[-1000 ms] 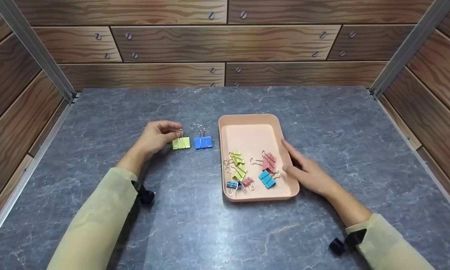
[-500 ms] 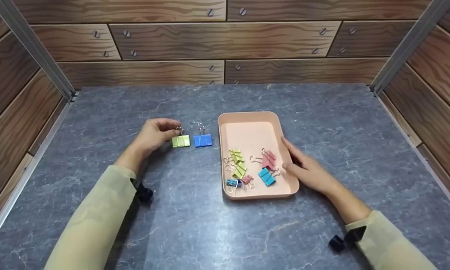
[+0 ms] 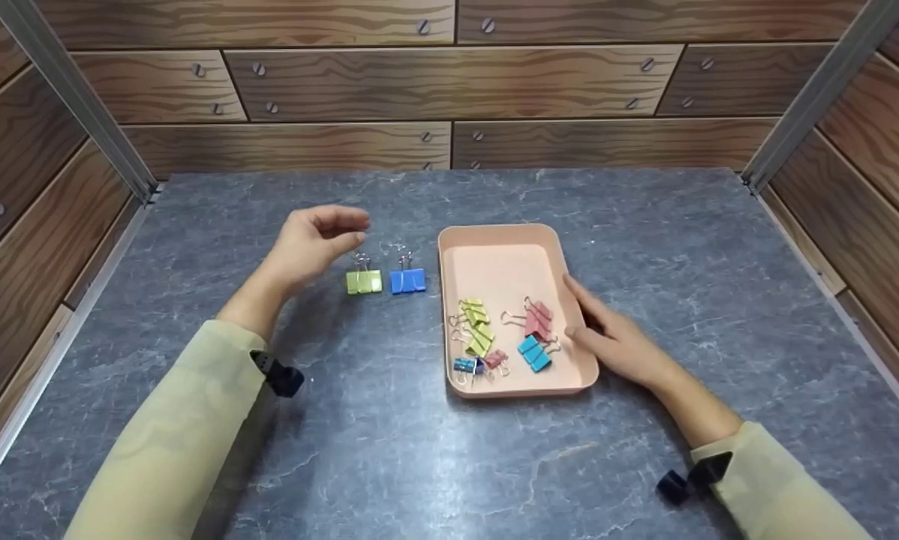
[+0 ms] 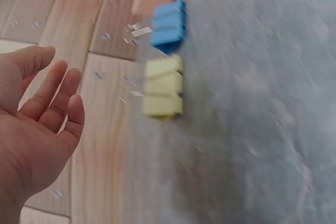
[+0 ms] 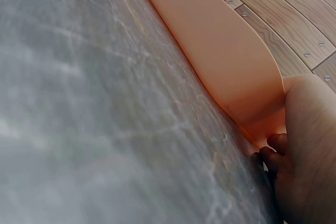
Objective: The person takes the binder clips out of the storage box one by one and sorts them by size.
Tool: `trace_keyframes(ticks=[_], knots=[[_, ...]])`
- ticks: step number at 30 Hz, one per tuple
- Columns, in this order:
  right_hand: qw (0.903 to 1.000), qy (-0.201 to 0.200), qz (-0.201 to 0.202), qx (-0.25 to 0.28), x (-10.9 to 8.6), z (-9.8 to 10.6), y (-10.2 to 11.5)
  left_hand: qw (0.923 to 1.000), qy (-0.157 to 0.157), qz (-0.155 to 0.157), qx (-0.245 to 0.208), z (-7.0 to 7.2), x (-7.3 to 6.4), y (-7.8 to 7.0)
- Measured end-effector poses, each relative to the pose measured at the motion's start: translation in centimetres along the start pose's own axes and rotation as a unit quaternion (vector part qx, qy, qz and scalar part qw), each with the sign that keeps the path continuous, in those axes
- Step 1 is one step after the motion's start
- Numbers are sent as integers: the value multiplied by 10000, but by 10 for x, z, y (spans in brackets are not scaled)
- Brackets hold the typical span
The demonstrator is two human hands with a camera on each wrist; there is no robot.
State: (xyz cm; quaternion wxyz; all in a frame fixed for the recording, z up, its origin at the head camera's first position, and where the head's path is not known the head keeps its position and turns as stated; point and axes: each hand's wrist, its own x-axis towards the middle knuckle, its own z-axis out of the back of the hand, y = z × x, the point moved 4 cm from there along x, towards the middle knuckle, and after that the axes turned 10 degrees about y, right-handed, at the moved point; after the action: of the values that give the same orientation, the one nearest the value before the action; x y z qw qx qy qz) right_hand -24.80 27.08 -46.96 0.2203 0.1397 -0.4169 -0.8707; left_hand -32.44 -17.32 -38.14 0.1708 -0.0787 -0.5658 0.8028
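My left hand [image 3: 316,241] hovers above and behind a yellow-green binder clip [image 3: 364,282], fingers loosely bent and apart from it. Beside that clip stands a blue binder clip [image 3: 407,281], both with their wire handles pointing up. In the left wrist view the yellow-green clip [image 4: 163,86] and the blue clip [image 4: 168,25] are blurred, and nothing is between the fingers. My right hand [image 3: 623,346] grips the right wall of a peach tray [image 3: 494,237], thumb at the rim; in the right wrist view its fingertips [image 5: 277,142] curl at the tray's lower edge.
In the tray's near half lie yellow-green clips [image 3: 479,340], a pink clip [image 3: 538,320], a light-blue clip [image 3: 534,353] and several small clips [image 3: 496,359]. A grey marbled table [image 3: 389,450] carries everything, with wood-patterned walls [image 3: 449,82] at the back and sides.
My left hand has let go of the yellow-green clip's handles and risen away from it. The clip stays standing next to the blue one. My right hand and the tray hold still.
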Motion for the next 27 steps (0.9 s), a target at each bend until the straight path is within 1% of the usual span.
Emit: trace_keyframes(ticks=[3,6,10,14,20,23,27], knots=[[10000,15,-7,-10,1,0,0,9998,124,-116,46,-5,2,-14],[10000,9,-1,-12,1,1,-1,9994,256,-254,-1,-14,4,-28],[10000,6,21,-3,2,1,-1,9978,459,-464,-115,-29,9,-43],[10000,24,9,41,2,0,-1,9957,687,-585,-183,-47,16,-54],[10000,5,55,60,2,-1,1,9915,997,-732,-409,-76,27,-64],[10000,-26,78,34,2,-1,1,9884,1178,-786,-554,-92,33,-65],[9999,-56,88,21,2,-1,0,9822,1532,-827,-704,-114,38,-63]])
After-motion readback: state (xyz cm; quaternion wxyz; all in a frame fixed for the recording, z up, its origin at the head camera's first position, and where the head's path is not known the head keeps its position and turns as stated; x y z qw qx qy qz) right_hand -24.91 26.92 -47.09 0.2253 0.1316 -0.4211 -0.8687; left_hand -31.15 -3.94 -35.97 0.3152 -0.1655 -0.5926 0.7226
